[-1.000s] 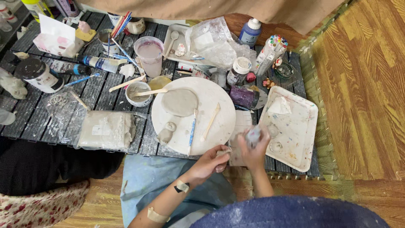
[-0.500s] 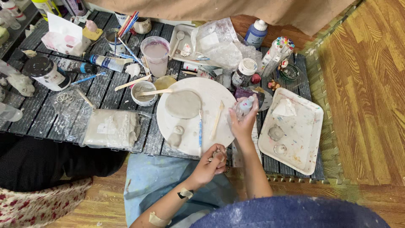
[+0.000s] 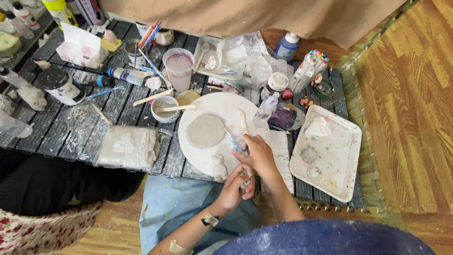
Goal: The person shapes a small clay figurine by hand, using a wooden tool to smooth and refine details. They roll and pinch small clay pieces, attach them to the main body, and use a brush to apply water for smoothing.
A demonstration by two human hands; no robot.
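1. Head view: the right hand (image 3: 257,153) and left hand (image 3: 234,186) meet at the near edge of the slatted table (image 3: 56,137), fingers curled together on a small pale clay piece (image 3: 242,145) that is mostly hidden.
2. Both hands overlap the near rim of the round white board (image 3: 212,106), which carries a flat grey clay disc (image 3: 205,131) and a small clay figure (image 3: 219,165).
3. A small cup (image 3: 165,109) of grey slip with a wooden stick stands at the board's left.
4. A plastic beaker (image 3: 179,68) of cloudy pinkish water stands behind it.
5. The white tray (image 3: 347,141) at the right end holds small clay bits.

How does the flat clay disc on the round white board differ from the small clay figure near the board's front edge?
The clay disc lies flat and wide, mid-board; the clay figure is small, rounded and lumpy, standing at the edge of the round white board. The disc lies farther from the hands; the figure sits beside the left hand. Both are pale grey.
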